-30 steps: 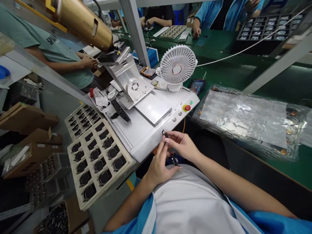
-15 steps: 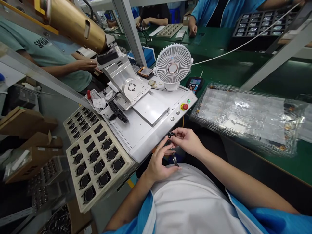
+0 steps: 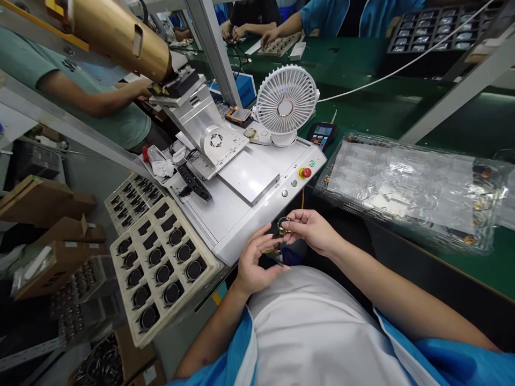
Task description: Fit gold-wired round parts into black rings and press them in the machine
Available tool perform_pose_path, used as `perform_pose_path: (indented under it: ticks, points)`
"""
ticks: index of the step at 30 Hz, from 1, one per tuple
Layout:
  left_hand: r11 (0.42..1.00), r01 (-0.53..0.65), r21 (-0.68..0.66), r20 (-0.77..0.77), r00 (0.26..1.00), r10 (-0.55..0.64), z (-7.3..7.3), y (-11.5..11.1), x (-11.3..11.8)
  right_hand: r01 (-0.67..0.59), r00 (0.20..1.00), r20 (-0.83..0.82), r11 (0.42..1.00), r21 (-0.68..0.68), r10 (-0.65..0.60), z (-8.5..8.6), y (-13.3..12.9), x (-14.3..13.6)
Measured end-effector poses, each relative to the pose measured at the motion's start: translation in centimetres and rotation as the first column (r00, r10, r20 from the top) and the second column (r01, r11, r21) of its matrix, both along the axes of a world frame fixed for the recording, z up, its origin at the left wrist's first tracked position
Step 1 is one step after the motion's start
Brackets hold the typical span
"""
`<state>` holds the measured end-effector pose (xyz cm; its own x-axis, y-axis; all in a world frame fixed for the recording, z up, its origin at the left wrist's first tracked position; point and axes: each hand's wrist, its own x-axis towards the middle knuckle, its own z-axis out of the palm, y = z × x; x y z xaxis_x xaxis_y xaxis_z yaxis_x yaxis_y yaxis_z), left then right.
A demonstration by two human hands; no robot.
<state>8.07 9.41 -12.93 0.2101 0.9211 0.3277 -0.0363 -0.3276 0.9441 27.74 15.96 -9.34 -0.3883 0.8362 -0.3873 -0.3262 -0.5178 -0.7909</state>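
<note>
Between my hands, just past my lap, is a small round watch-like part (image 3: 284, 225) with a dark face and a gold-coloured edge. My right hand (image 3: 309, 230) pinches it between thumb and fingers. My left hand (image 3: 258, 257) is curved to its left, fingers spread, with a thin dark piece by the thumb and fingertips; whether it grips that piece is unclear. To the left, a cream tray (image 3: 132, 323) holds several round black parts in its pockets, with a few pockets lacking a round part.
Ahead stands a white machine (image 3: 241, 236) with a metal fixture (image 3: 217, 142), a red button (image 3: 306, 172) and a white fan (image 3: 285, 104). Clear plastic trays (image 3: 402, 182) lie on the green table at right. Other people work at the back and left.
The round part has turned, showing its face and gold-coloured edge. My left hand has drawn slightly left, away from it. Across the table, a person's hand has moved onto a tray.
</note>
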Motion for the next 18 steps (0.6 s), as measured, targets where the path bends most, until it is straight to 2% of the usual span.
perform_pose_path:
  ticks: [2, 5, 8, 11, 14, 18]
  points:
    - [0.995, -0.056, -0.085, 0.188, 0.98, 0.071, -0.3, 0.2, 0.0, -0.012, 1.0, 0.014, 1.0, -0.001, 0.012, 0.3, -0.2, 0.0]
    - [0.98, -0.12, -0.16, 0.297, 0.941, 0.164, -0.9, 0.5, 0.0, -0.053, 0.998, 0.019, 0.998, -0.018, 0.054, 1.0, -0.9, -0.5]
    - [0.96, -0.129, -0.248, 0.339, 0.917, 0.211, -1.4, 0.6, 0.2, -0.087, 0.996, -0.018, 0.994, -0.07, 0.086, 1.7, -1.9, -1.4]
    - [0.958, -0.108, -0.264, 0.341, 0.919, 0.198, -1.4, 0.4, 0.5, -0.028, 0.999, -0.042, 0.997, -0.077, 0.025, 2.3, -2.7, -2.4]
    - [0.97, -0.112, -0.215, 0.356, 0.916, 0.185, -1.2, 0.3, 0.7, 0.061, 0.998, -0.007, 0.998, -0.021, -0.061, 2.7, -3.3, -3.0]
    - [0.97, -0.14, -0.201, 0.359, 0.91, 0.206, -1.4, 0.2, 0.7, 0.095, 0.994, 0.052, 0.992, 0.087, -0.1, 2.8, -3.7, -3.5]
